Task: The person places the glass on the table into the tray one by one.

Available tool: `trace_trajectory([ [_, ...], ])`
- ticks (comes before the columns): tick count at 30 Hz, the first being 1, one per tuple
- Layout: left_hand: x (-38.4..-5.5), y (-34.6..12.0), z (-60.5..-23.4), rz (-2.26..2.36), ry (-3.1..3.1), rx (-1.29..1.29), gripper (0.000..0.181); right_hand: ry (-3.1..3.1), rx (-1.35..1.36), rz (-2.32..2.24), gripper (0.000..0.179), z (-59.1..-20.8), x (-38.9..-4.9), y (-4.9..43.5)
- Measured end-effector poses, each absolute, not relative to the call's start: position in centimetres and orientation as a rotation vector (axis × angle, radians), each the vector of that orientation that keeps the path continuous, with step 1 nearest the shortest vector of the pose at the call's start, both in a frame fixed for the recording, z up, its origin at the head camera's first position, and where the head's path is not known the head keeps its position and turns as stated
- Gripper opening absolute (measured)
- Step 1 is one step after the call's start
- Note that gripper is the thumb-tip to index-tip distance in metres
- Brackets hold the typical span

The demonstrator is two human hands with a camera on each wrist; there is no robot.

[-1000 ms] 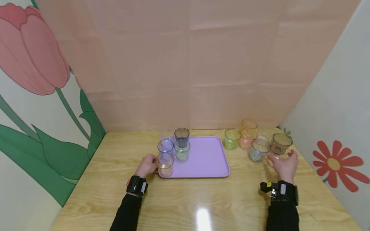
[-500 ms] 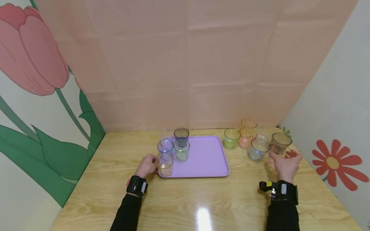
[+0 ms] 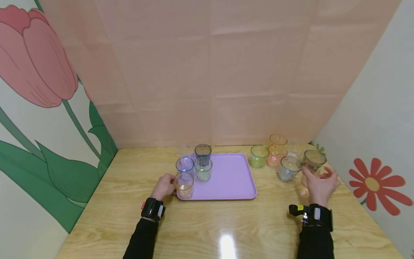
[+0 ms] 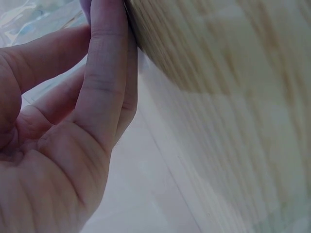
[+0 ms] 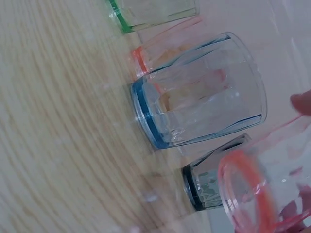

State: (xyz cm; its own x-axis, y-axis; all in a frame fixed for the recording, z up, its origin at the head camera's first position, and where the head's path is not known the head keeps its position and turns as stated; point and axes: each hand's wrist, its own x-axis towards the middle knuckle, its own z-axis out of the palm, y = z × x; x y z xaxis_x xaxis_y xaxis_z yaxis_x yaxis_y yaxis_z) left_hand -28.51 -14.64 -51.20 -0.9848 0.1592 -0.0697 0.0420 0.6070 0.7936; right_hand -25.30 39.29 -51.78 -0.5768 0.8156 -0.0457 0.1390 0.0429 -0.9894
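My left hand (image 3: 165,186) pinches the front left corner of the lilac tray (image 3: 233,180); in the left wrist view the fingers (image 4: 104,73) lie along its edge. Right beside that hand on the tray stands a glass with a yellowish rim (image 3: 184,187). Blue (image 3: 185,166), pale green (image 3: 203,171) and dark grey (image 3: 202,151) glasses stand behind it. On the right, my right hand (image 3: 321,185) holds a pink glass (image 5: 243,189), tilted in the wrist view and mostly hidden from the head camera. A blue-based glass (image 5: 199,92) and a dark-based glass (image 5: 211,174) are close by it.
Green (image 3: 258,157), orange-pink (image 3: 276,157) and amber (image 3: 278,139) glasses are grouped right of the tray. A pink-tan sheet (image 3: 207,72) hangs behind the wooden table (image 3: 187,230), and a flower-painted wall (image 3: 381,126) flanks it on the right.
My right hand has drawn slightly back and to the right with the pink glass, its outer fingers shifting outward. The left hand and the tray stay in place.
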Motion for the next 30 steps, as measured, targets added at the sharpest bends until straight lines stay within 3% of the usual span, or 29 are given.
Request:
trace_trajectory([
  [13,-28.3,-14.4,-51.1,1.346,2.66,0.153,0.017,-1.463,-0.673,1.849,0.084,-49.3,-25.3,38.1],
  [30,-28.4,-14.5,-50.9,1.321,2.654,0.131,0.018,-1.558,-0.407,1.856,0.07,-47.8,-25.8,33.9],
])
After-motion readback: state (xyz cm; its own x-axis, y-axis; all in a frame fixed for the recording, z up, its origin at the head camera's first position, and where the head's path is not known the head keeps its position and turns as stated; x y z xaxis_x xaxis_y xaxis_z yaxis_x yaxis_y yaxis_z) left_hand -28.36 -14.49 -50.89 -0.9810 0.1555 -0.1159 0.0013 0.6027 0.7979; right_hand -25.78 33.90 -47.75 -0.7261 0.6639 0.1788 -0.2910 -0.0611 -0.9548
